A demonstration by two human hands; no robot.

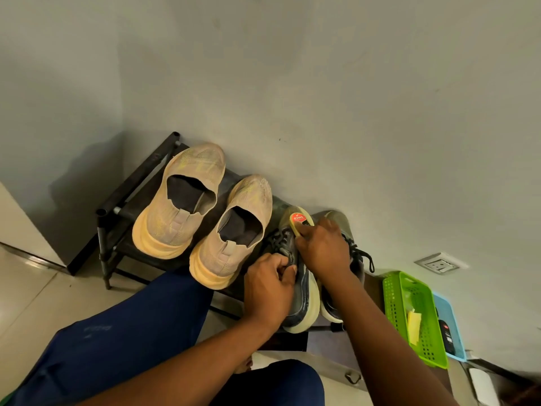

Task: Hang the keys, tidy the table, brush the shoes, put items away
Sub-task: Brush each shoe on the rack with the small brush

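A grey lace-up sneaker (303, 300) lies tilted on its side on the dark shoe rack (137, 186). My left hand (270, 288) grips it at the collar near the laces. My right hand (323, 247) holds a pale shoe brush (298, 221) with a red label against the sneaker's toe. The second grey sneaker (348, 253) sits just behind, mostly hidden by my right hand and arm. Two beige slip-on shoes (181, 200) (234, 230) with orange soles stand side by side on the rack's left part.
A green plastic basket (392, 291) and a blue tray (450, 315) with small items stand on the floor at the right, below a wall socket (440, 263). My knees in blue trousers (117, 341) fill the lower left. The wall is right behind the rack.
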